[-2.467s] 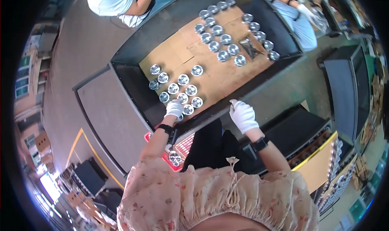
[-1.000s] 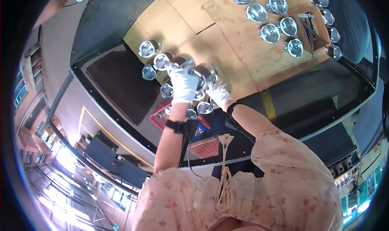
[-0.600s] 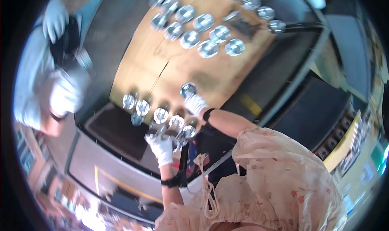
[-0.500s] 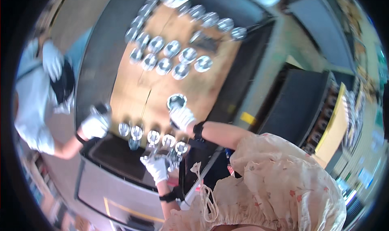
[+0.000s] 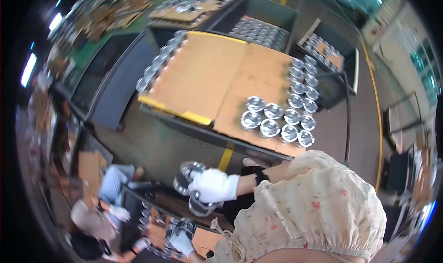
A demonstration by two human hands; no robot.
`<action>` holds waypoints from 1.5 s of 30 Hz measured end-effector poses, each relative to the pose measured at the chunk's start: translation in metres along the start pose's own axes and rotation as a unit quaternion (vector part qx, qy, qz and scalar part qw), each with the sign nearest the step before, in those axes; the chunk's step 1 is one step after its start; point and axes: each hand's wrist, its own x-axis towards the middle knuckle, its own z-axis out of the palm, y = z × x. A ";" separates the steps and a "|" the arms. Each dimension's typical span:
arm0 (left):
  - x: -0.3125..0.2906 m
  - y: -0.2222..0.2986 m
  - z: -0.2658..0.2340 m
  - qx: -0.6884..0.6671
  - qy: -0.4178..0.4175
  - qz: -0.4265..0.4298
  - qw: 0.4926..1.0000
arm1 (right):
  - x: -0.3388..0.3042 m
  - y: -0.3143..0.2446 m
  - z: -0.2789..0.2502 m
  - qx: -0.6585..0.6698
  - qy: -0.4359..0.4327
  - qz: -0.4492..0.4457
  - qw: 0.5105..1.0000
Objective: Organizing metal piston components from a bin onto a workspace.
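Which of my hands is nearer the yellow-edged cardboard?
Right. The right hand, holding metal cylinders, is below the yellow-edged cardboard in view; the left hand farther below, by other cylinders.

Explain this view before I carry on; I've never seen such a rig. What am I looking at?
No robot here: these are a person's own hands in white gloves. Every picture comes from one wide fisheye camera worn on the head, so straight edges bend near the rim. The right hand holds two round, shiny metal parts. The left hand, lower in the picture, is at another metal piece; whether it grips it I can't tell. On the brown board farther off, similar pieces stand along the left and cluster at the right. At lower left is a co-worker.
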 end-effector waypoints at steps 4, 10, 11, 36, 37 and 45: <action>0.103 0.152 0.029 -0.049 -0.065 0.149 0.985 | -0.079 0.104 -0.102 -0.026 0.223 0.097 0.970; 0.198 0.400 0.102 -0.028 -0.193 0.330 0.924 | -0.121 0.256 -0.198 -0.123 0.386 0.267 0.874; 0.208 0.442 0.117 0.024 -0.193 0.376 0.906 | -0.120 0.286 -0.203 -0.144 0.413 0.277 0.856; 0.151 0.663 0.310 -0.043 -0.297 0.558 0.774 | -0.117 0.408 -0.150 -0.216 0.238 0.451 0.833; 0.153 0.647 0.279 -0.049 -0.269 0.540 0.796 | -0.116 0.381 -0.148 -0.268 0.246 0.420 0.832; 0.130 0.300 0.125 0.001 -0.046 0.069 0.997 | -0.032 0.165 -0.046 -0.029 0.196 0.125 0.972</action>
